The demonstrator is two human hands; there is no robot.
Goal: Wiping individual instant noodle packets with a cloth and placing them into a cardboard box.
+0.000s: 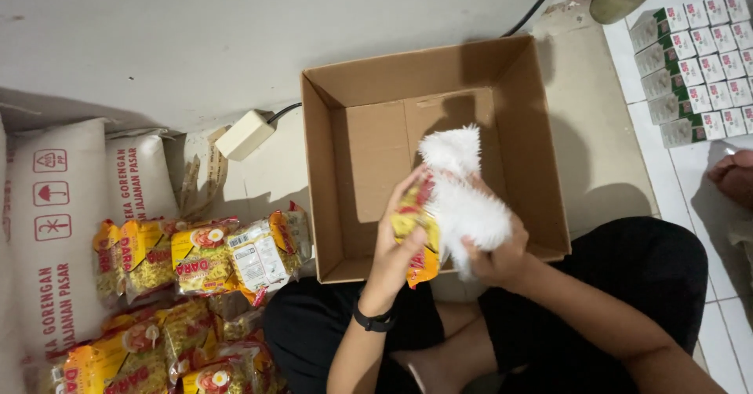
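An open brown cardboard box [518, 127] sits on the floor in front of me, with nothing inside it. Over its near edge my left hand [394, 245] grips a yellow and red noodle packet [416, 233] held upright. My right hand [498, 257] holds a fluffy white cloth [463, 194] pressed against the packet's right side. A black band is on my left wrist. My crossed legs in black shorts are below the box.
Several more yellow noodle packets [204, 257] lie piled at the lower left, next to white printed sacks [55, 221]. A white plug block [245, 133] with a cable rests by the wall. Small cartons [698, 64] stand in rows at the upper right; another person's foot [733, 176] is at the right edge.
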